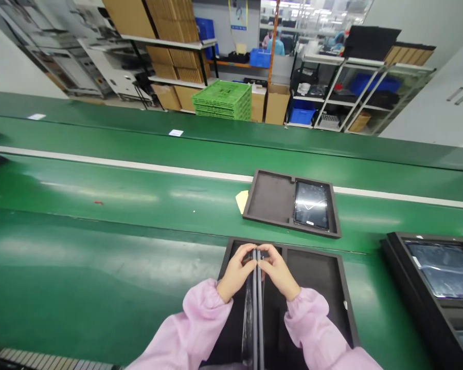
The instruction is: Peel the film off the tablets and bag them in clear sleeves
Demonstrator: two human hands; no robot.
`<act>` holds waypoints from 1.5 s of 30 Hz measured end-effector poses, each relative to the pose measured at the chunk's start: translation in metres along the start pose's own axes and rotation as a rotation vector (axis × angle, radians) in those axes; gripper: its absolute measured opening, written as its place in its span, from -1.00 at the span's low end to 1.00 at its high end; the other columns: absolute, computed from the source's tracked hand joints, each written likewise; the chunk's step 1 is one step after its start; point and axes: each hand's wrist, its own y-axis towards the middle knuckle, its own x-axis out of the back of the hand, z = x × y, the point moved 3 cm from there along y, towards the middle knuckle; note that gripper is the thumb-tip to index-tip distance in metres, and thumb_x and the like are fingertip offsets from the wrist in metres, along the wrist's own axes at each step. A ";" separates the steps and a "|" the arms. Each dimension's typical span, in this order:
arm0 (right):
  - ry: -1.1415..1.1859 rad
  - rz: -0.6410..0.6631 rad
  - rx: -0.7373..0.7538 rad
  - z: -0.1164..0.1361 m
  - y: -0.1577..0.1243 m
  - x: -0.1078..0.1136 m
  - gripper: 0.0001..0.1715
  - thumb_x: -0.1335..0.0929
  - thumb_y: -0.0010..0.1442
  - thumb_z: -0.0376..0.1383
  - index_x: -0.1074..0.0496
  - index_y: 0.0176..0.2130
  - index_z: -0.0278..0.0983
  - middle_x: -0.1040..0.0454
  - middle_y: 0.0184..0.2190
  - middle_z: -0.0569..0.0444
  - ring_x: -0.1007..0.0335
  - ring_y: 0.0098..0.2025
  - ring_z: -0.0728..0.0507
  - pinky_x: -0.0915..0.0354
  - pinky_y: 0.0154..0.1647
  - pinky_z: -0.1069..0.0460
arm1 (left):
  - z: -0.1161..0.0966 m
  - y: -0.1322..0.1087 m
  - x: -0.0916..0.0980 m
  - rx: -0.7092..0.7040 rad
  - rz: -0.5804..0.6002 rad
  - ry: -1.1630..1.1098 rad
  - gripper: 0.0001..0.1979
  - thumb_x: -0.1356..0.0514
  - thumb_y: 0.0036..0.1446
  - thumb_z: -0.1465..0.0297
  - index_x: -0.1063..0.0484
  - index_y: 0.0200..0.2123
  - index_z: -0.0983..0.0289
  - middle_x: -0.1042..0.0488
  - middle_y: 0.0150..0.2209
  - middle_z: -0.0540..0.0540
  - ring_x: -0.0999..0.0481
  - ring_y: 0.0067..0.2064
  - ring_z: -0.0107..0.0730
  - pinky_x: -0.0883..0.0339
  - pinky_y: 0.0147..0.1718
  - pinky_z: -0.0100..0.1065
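Note:
Two thin flat grey devices [258, 313] stand on edge side by side over a black foam tray [316, 272], seen edge-on. Clear plastic film hangs along their left side. My left hand [237, 272] grips the far end from the left, thumb and fingers pressed on it. From the right, my right hand [278, 271] holds the same end, its fingertips close to those of the left. The devices' near ends run out of the frame at the bottom.
Beyond lies a foam tray [270, 198] with one dark tablet [310, 204] in its right compartment, beside a yellow paper [242, 201]. Stacked black trays with film-covered tablets [445, 267] stand at right. Shelves, boxes and green crates [224, 97] are behind the green bench [100, 257].

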 end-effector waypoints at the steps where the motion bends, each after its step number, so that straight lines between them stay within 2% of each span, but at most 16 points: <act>1: 0.001 0.008 0.002 0.001 -0.001 0.000 -0.63 -0.32 0.03 -0.27 -0.20 -0.13 -0.23 -0.27 -0.61 0.29 -0.22 -0.67 0.02 -0.20 -0.60 0.09 | 0.000 -0.001 0.000 0.012 0.017 -0.010 -0.69 -0.16 -0.04 0.41 -0.37 -0.15 0.24 -0.32 -0.06 0.16 -0.31 0.03 -0.18 -0.18 0.06 -0.12; 6: 0.022 0.079 -0.002 0.003 -0.007 0.000 -0.48 -0.36 -0.02 -0.31 -0.17 -0.05 -0.22 -0.24 -0.55 0.27 -0.23 -0.57 0.00 -0.26 -0.51 0.07 | 0.004 -0.006 0.000 0.036 0.166 -0.100 -0.52 -0.18 -0.06 0.41 -0.24 0.01 0.22 -0.15 0.09 0.20 -0.17 0.15 -0.12 -0.17 0.07 -0.11; 17: 0.040 0.126 -0.002 0.006 -0.010 0.001 -0.42 -0.37 0.01 -0.32 -0.14 0.01 -0.20 -0.19 -0.54 0.25 -0.18 -0.52 -0.02 -0.24 -0.45 0.05 | 0.001 -0.007 0.001 0.022 0.199 -0.056 -0.50 -0.16 -0.04 0.43 -0.20 0.04 0.20 -0.12 0.09 0.19 -0.14 0.16 -0.10 -0.13 0.09 -0.10; 22: 0.012 0.161 -0.015 0.008 -0.013 0.001 -0.30 -0.41 -0.03 -0.32 -0.11 0.07 -0.19 -0.19 -0.42 0.19 -0.14 -0.45 -0.02 -0.17 -0.44 0.07 | 0.004 -0.011 0.001 -0.004 0.244 -0.042 -0.37 -0.20 -0.04 0.36 -0.11 0.13 0.20 -0.04 0.17 0.22 -0.05 0.22 -0.06 -0.06 0.14 -0.11; 29: -0.022 0.214 -0.009 0.007 -0.015 0.002 -0.21 -0.40 -0.01 -0.33 -0.03 0.14 -0.17 -0.18 -0.28 0.12 -0.10 -0.38 -0.03 -0.17 -0.34 0.05 | 0.006 -0.012 0.002 -0.034 0.302 0.003 -0.29 -0.20 -0.04 0.40 -0.01 0.19 0.21 0.04 0.23 0.24 0.02 0.26 -0.06 0.02 0.18 -0.08; 36: -0.014 0.161 0.003 0.009 -0.016 0.002 -0.25 -0.41 -0.03 -0.33 -0.09 0.11 -0.16 -0.19 -0.26 0.11 -0.10 -0.42 -0.02 -0.17 -0.41 0.07 | 0.004 -0.012 0.002 0.024 0.311 -0.033 -0.26 -0.19 -0.09 0.49 -0.01 0.19 0.20 0.03 0.23 0.21 0.00 0.26 -0.08 0.04 0.19 -0.08; 40: -0.022 0.160 -0.004 0.011 -0.016 0.001 -0.25 -0.40 -0.04 -0.37 -0.10 0.11 -0.17 -0.21 -0.33 0.14 -0.14 -0.41 -0.03 -0.21 -0.42 0.07 | -0.002 -0.009 0.003 0.028 0.336 -0.013 -0.24 -0.19 -0.12 0.53 -0.02 0.18 0.19 0.03 0.24 0.20 0.03 0.27 -0.09 0.05 0.20 -0.07; 45: 0.023 0.078 0.009 0.006 -0.012 0.002 -0.44 -0.33 0.02 -0.39 -0.18 0.03 -0.17 -0.21 -0.45 0.20 -0.19 -0.49 -0.01 -0.25 -0.45 0.07 | -0.007 -0.004 0.003 0.104 0.307 -0.028 -0.41 -0.20 -0.08 0.50 -0.16 0.06 0.18 -0.13 0.14 0.19 -0.10 0.21 -0.11 -0.11 0.12 -0.07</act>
